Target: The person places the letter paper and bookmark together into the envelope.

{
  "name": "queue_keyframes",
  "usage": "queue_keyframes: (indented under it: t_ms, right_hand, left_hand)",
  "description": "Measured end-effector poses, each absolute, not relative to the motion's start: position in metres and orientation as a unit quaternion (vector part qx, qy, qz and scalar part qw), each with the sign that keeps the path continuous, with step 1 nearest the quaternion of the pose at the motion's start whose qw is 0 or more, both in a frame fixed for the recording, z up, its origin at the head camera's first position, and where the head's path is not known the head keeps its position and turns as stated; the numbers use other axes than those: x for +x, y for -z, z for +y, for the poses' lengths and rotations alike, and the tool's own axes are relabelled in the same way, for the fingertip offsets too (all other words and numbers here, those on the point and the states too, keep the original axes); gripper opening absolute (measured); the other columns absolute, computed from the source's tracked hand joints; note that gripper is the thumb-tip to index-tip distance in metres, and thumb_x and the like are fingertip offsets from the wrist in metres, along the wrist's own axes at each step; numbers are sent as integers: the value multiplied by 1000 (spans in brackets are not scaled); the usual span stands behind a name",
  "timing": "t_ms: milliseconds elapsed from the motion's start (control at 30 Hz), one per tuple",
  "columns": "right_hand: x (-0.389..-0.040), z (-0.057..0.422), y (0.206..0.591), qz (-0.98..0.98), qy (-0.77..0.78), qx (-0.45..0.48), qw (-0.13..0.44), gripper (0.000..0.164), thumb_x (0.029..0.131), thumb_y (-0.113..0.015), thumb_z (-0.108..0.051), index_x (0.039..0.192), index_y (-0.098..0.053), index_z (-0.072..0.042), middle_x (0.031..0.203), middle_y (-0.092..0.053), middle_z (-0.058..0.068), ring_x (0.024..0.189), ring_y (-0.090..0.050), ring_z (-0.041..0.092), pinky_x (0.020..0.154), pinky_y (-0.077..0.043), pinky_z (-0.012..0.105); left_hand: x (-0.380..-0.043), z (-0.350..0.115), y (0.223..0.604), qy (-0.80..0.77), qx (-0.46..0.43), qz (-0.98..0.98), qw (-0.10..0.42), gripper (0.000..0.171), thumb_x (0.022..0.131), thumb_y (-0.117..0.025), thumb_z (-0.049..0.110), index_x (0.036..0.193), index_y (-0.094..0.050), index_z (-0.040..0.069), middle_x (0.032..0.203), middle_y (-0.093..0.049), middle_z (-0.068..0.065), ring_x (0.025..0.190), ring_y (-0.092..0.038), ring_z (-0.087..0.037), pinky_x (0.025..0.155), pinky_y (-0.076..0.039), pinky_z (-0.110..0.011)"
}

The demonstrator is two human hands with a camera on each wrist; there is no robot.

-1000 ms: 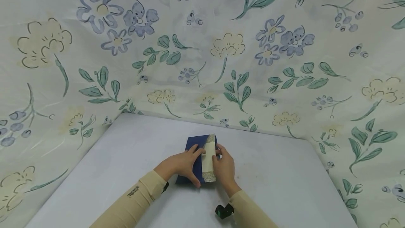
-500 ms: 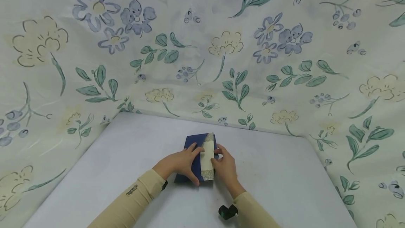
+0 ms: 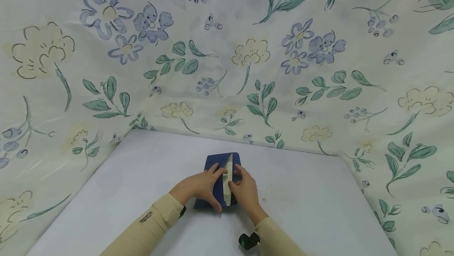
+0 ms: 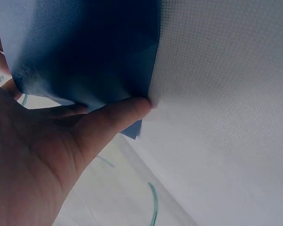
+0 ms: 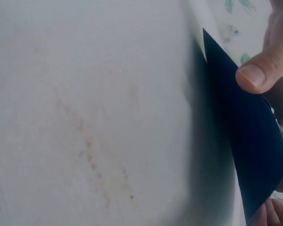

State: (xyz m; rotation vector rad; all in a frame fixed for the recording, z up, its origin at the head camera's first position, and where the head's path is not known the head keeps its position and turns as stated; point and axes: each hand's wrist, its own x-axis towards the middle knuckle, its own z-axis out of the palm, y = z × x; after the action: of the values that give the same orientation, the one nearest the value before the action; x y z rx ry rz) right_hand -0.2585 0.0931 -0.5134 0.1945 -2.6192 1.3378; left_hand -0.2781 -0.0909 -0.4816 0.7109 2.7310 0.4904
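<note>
A dark blue folded cover [image 3: 209, 191], like a booklet or card folder, lies on the white table. A narrow cream strip [image 3: 227, 177] with speckled ends shows along its middle. My left hand [image 3: 202, 187] rests spread over the blue left part, fingertips at the strip and thumb along the near edge; the left wrist view shows that thumb [image 4: 118, 117] straight against the blue sheet. My right hand [image 3: 246, 191] pinches the raised blue flap [image 5: 245, 127] on the right side. In the right wrist view its thumb presses the outer face, with the fingers partly hidden behind.
The white table [image 3: 301, 200] spreads around the cover, with faint brownish marks [image 5: 89, 150] right of it. Flower-printed sheeting [image 3: 227, 70] stands along the back and sides. A small black device [image 3: 249, 241] is at the right wrist.
My right hand has moved a little left, tipping the flap up and over leftward. The cream strip looks narrower and more of the blue on the right shows. My left hand stays on the cover.
</note>
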Motion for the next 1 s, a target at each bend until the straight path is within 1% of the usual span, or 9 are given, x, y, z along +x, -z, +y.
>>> queue_keyframes:
  t_ms: [133, 367, 567, 733, 867, 1000]
  right_hand:
    - [-262, 95, 511, -878, -464, 66, 98, 62, 87, -77, -4, 145, -53, -3, 124, -69, 12, 75, -62, 9, 60, -51, 23]
    - [-264, 94, 512, -877, -471, 68, 73, 63, 87, -75, 0, 145, -51, 1, 120, -71, 14, 78, -64, 11, 60, -51, 22]
    - [-266, 90, 517, -877, -467, 87, 70, 64, 87, -74, 2, 146, -50, 1, 121, -70, 14, 78, -64, 12, 60, -50, 22]
    - [-264, 88, 521, -876, -468, 104, 51, 67, 86, -74, 3, 148, -47, 1, 123, -70, 14, 76, -63, 11, 58, -49, 23]
    - [-262, 90, 522, -875, -472, 102, 38, 69, 86, -74, 3, 149, -46, 0, 125, -69, 14, 77, -63, 8, 60, -51, 23]
    - [-261, 93, 518, -871, -477, 109, 32, 72, 85, -74, 3, 150, -44, 0, 127, -69, 14, 80, -64, 10, 64, -53, 24]
  left_hand:
    - [-279, -92, 480, -169, 243, 946, 134, 119, 57, -94, 62, 153, -35, 23, 163, -21, -28, 136, -41, -57, 102, -45, -63]
    - [-279, -91, 483, -181, 242, 942, 147, 119, 58, -94, 62, 154, -35, 23, 164, -19, -27, 142, -39, -49, 105, -44, -59]
    - [-277, -91, 484, -186, 240, 942, 145, 119, 58, -94, 61, 155, -35, 24, 164, -19, -26, 142, -39, -48, 104, -44, -61]
    - [-275, -90, 486, -183, 247, 940, 152, 122, 60, -94, 61, 158, -32, 21, 164, -19, -27, 143, -37, -48, 106, -43, -61]
    - [-275, -91, 486, -181, 249, 939, 153, 121, 59, -93, 61, 157, -32, 22, 164, -19, -27, 142, -37, -51, 104, -44, -62]
    - [-277, -92, 483, -179, 248, 941, 146, 118, 59, -94, 62, 153, -34, 25, 164, -19, -28, 138, -39, -56, 102, -44, -64]
